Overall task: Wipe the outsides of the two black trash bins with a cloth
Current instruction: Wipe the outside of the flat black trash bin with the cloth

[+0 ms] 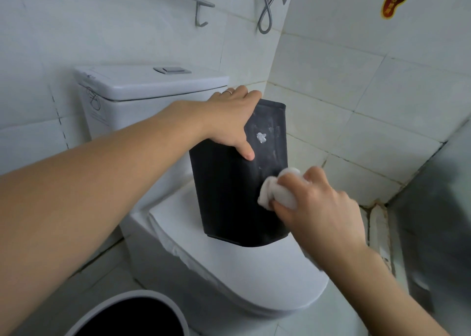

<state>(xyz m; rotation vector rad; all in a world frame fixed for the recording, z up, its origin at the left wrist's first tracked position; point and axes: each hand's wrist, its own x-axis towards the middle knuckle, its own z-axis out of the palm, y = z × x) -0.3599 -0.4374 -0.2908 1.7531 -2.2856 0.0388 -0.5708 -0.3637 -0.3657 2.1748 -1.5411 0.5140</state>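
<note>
The toilet (229,267) fills the middle of the view, its closed lid carrying a black trash bin (229,195) turned upside down, long axis upright and leaning slightly back toward the cistern (142,86). A second bin (132,315), round with a pale rim and dark inside, stands on the floor at the lower left. The left hand (229,121) grips the upturned base, thumb pressed on the near face. The right hand (318,203) clutches a bunched white cloth (277,190) against the bin's right edge, so the unwiped face lies to its left and above. That face looks dusty, streaked grey, with a small white blotch (261,137) near the top.
</note>
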